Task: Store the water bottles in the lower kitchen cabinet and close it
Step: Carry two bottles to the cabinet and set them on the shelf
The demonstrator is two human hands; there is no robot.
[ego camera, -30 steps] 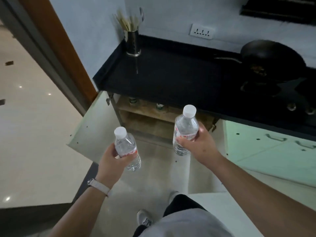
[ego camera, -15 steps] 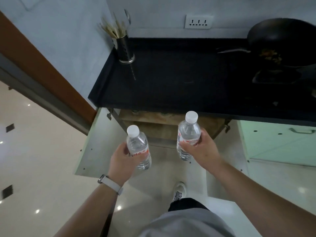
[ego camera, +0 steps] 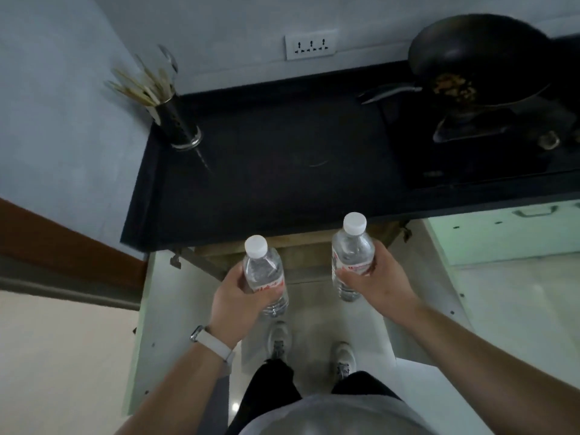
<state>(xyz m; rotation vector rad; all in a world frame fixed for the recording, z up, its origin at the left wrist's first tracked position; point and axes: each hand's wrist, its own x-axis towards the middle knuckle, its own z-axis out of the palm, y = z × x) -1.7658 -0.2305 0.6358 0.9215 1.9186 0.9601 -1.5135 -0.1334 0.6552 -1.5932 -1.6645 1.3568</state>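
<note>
My left hand [ego camera: 233, 298] grips a clear water bottle [ego camera: 263, 271] with a white cap and red label, held upright. My right hand [ego camera: 381, 282] grips a second, matching water bottle [ego camera: 351, 252], also upright. Both hover in front of the lower cabinet [ego camera: 301, 246], whose wooden shelf edge shows just under the black countertop [ego camera: 282, 171]. The cabinet's two pale doors stand swung out: the left door [ego camera: 147, 324] beside my left arm, the right door [ego camera: 439, 277] beside my right arm. The cabinet's inside is mostly hidden by the countertop.
A metal holder with chopsticks [ego camera: 175, 120] stands at the counter's back left. A black wok [ego camera: 477, 61] sits on the stove at the right. A closed pale green cabinet front [ego camera: 508, 230] is at the right. My feet [ego camera: 310, 350] stand between the doors.
I have stepped closer to the counter and the view has tipped further down. Both bottles stay gripped and sit nearer the cabinet opening; both feet now show.
</note>
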